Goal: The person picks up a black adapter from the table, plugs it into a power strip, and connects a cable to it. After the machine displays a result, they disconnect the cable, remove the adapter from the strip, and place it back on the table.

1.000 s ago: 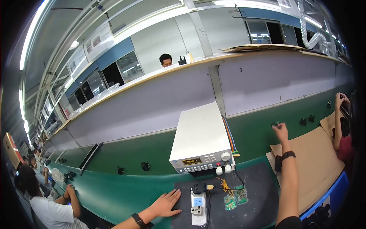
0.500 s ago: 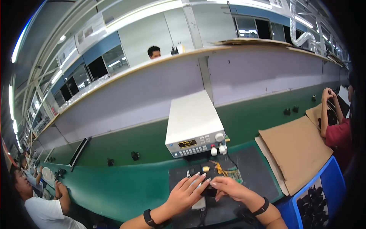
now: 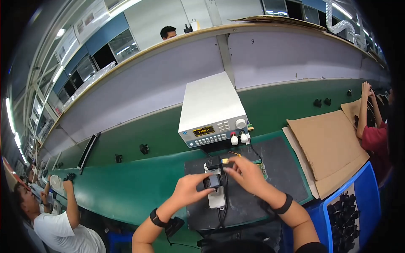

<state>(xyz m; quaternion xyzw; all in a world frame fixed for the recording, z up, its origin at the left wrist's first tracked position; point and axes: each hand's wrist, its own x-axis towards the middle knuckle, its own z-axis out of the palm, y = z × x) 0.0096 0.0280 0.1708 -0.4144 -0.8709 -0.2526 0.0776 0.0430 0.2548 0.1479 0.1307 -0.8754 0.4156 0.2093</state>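
Observation:
My left hand (image 3: 190, 189) holds a black power adapter (image 3: 212, 181) between thumb and fingers, over the white power strip (image 3: 217, 200). Another black adapter (image 3: 214, 162) sits at the strip's far end, with a yellow connector (image 3: 225, 161) at its right side. Close to that connector is my right hand (image 3: 247, 172), its thumb and forefinger apart with nothing visible between them. A green circuit board (image 3: 262, 168) lies partly hidden behind the right hand. Whether the held adapter is seated in the strip cannot be made out.
A white bench tester (image 3: 213, 114) with a lit screen stands behind the dark mat (image 3: 282, 162). Cardboard sheets (image 3: 327, 152) and a blue bin (image 3: 367, 198) of black adapters are at right. Co-workers sit left and right. A black adapter (image 3: 173, 227) lies by my left forearm.
My hands have moved apart, uncovering the power strip and the adapters. The black adapter is now in my left hand alone. The tester's screen display has changed, and the view has tilted down.

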